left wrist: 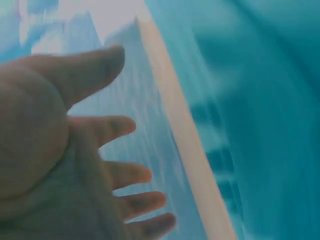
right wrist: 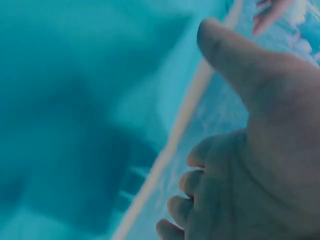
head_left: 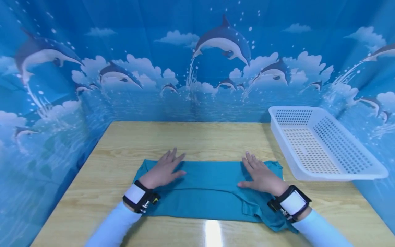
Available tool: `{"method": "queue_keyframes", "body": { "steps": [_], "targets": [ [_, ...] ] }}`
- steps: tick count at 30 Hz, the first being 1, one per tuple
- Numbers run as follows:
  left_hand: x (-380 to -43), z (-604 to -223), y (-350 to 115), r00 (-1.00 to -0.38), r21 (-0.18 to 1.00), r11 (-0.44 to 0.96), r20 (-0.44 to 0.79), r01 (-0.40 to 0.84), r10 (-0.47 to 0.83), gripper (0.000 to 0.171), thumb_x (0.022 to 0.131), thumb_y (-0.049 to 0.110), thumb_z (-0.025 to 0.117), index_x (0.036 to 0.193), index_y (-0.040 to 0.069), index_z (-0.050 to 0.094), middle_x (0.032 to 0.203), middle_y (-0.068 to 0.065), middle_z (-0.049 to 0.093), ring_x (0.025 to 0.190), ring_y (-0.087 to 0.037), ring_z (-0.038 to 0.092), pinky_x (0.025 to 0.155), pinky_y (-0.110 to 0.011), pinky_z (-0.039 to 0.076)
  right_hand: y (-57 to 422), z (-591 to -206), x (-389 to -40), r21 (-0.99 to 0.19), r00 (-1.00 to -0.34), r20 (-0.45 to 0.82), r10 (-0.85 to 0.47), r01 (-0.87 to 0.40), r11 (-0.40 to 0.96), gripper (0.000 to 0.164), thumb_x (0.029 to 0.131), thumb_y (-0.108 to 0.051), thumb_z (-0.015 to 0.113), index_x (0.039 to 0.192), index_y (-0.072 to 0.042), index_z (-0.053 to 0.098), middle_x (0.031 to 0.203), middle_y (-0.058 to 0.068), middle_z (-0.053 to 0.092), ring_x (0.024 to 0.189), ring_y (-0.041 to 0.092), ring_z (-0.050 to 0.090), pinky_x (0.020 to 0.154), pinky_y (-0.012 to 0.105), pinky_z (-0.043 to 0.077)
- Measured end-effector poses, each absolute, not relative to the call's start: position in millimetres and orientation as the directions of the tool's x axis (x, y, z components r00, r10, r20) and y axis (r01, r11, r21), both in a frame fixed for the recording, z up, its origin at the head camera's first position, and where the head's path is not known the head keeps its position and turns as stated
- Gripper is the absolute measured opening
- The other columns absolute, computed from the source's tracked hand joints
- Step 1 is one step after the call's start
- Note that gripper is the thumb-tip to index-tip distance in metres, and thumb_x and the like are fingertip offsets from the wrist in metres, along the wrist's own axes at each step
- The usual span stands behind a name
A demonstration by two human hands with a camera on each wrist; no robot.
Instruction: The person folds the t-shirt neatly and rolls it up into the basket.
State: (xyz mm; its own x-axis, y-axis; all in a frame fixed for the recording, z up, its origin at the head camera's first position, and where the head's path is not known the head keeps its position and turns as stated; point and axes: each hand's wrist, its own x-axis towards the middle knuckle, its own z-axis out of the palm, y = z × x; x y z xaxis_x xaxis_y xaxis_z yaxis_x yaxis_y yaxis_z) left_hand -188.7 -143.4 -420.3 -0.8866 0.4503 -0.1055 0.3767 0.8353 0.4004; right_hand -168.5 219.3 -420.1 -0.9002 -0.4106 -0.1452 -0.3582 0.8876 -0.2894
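Observation:
A teal cloth (head_left: 200, 204), perhaps a garment, lies folded in a long strip across the wooden table. A folded edge runs along its middle, and its right end is rumpled, with a loose corner hanging toward the front. Over the left part of the cloth is my left hand (head_left: 163, 171), fingers spread and pointing away. My right hand (head_left: 260, 176) is over the right part, its fingertips near the far edge. In the left wrist view the left hand (left wrist: 75, 145) shows straight, parted fingers; the right wrist view shows the right hand (right wrist: 260, 135) with its thumb extended.
A white plastic basket (head_left: 365, 149) with a lattice of holes stands at the right of the wooden table (head_left: 191, 137). Blue curtains (head_left: 191, 99) printed with dolphins surround the table at the back and sides. Both wrists wear strapped devices.

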Motion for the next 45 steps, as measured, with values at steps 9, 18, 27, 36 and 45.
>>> {"method": "queue_keyframes", "body": {
  "steps": [9,18,27,36,45],
  "targets": [
    [-192.0,-434.7,-102.0,-0.767,0.358,0.840,-0.365,0.407,0.527,0.068,0.094,0.048,0.052,0.152,0.029,0.022,0.161,-0.009,0.004,0.145,-0.040,-0.002,0.109,-0.069,0.005,205.0,-441.2,-182.5,-0.354,-0.808,-0.346,-0.477,-0.359,0.864,0.099,0.085,-0.061,0.057,0.151,0.000,0.015,0.159,0.020,0.003,0.144,0.042,0.002,0.114,0.059,0.012],
    [-198.5,-440.7,-170.8,-0.800,0.438,0.848,-0.370,0.298,0.473,0.075,0.091,0.049,0.056,0.152,0.026,0.020,0.160,-0.015,0.000,0.144,-0.044,-0.007,0.106,-0.072,0.002,272.7,-446.0,-172.3,-0.436,-0.871,-0.316,-0.376,-0.219,0.873,0.109,0.078,-0.059,0.067,0.150,0.001,0.013,0.156,0.028,0.001,0.141,0.049,-0.001,0.107,0.069,0.007],
    [-192.4,-433.3,-223.3,-0.821,0.576,0.795,-0.351,0.190,0.451,0.081,0.087,0.039,0.067,0.151,0.012,0.025,0.157,-0.025,-0.001,0.142,-0.048,-0.006,0.107,-0.070,0.008,298.2,-441.2,-149.4,-0.406,-0.901,-0.325,-0.287,-0.141,0.903,0.105,0.079,-0.060,0.065,0.149,0.003,0.018,0.152,0.035,0.003,0.136,0.058,0.004,0.102,0.072,0.015],
    [-181.9,-415.4,-212.0,-0.834,0.581,0.800,-0.359,0.152,0.419,0.091,0.072,0.019,0.081,0.148,0.013,0.032,0.158,-0.021,0.004,0.143,-0.045,0.000,0.110,-0.065,0.013,248.6,-408.0,-110.6,-0.295,-0.892,-0.404,-0.205,-0.085,0.952,0.097,0.079,-0.058,0.066,0.150,-0.006,0.026,0.149,0.036,0.019,0.125,0.056,0.037,0.088,0.062,0.043],
    [-176.6,-429.4,-191.6,-0.826,0.492,0.859,-0.418,0.144,0.378,0.098,0.064,0.010,0.084,0.148,0.022,0.034,0.159,-0.016,0.004,0.144,-0.043,-0.003,0.108,-0.067,0.015,209.2,-434.6,-101.0,-0.155,-0.900,-0.417,-0.128,-0.069,0.985,0.099,0.072,-0.064,0.068,0.147,-0.009,0.033,0.141,0.045,0.023,0.112,0.073,0.032,0.081,0.072,0.041]
  ]
}}
